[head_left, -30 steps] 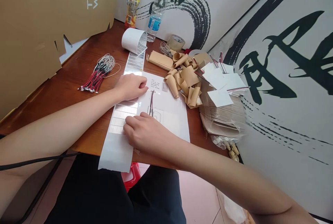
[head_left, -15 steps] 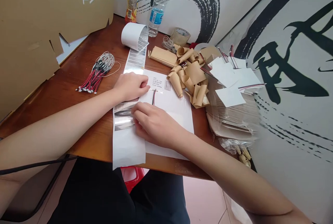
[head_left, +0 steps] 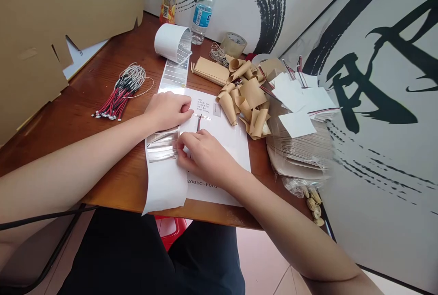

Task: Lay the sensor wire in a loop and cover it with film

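A long strip of silver labels (head_left: 160, 152) on white backing runs down the table from a loose roll (head_left: 166, 41), its bare lower end curling over the front edge. My left hand (head_left: 167, 110) rests with curled fingers across the strip and the white printed sheet (head_left: 232, 146); whatever its fingertips touch is hidden. Thumb and fingers of my right hand (head_left: 207, 153) are pinched at the right end of a silver label. Between the hands, a short red-and-black wire (head_left: 199, 123) lies on the sheet.
Bundled wires with white connectors (head_left: 118, 96) lie left. Rolled brown paper pieces (head_left: 255, 96), clear tape (head_left: 233, 44) and a water bottle (head_left: 201, 18) stand behind. At right is a bagged stack of cards (head_left: 301, 149); a cardboard box (head_left: 68, 12) stands at left.
My right hand has shifted slightly at the label's end, and printed letters now show below it. The strip's lower end has swung a little left. My left hand stays put.
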`<state>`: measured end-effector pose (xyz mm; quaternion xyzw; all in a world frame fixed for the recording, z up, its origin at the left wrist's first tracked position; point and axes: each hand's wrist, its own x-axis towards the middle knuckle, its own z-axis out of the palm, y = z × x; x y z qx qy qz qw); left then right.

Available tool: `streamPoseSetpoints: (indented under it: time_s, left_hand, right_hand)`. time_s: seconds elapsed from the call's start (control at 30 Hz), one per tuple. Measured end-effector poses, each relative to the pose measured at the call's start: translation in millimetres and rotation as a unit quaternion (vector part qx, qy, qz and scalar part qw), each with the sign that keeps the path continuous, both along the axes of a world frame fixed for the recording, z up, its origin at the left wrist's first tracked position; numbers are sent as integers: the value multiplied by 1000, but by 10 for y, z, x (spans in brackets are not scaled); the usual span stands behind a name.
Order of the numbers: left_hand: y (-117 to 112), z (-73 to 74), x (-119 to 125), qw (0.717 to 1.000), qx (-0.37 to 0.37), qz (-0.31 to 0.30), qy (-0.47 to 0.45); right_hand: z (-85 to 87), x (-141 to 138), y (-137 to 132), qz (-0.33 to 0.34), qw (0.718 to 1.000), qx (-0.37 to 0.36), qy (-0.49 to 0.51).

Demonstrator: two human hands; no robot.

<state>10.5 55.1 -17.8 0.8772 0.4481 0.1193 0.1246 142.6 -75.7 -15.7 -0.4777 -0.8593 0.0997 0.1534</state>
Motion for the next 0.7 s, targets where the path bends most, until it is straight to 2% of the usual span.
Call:
streamPoseSetpoints:
  time_s: [0.13,0.23,0.43,0.7]
  left_hand:
    - [-1,-1,1,1000,7,0,4]
    - [0,-12,7,1000,10,-1,5]
    - [8,-33,32,1000,17,6,4]
    - [-3,-21,31,1000,24,1,4]
  right_hand:
    - [-64,50,0,58,997,43,13]
    - [-89,83,-17,73,995,70,23]
    - [-76,127,-15,45,995,84,4]
    - [-104,176,49,19,990,33,132]
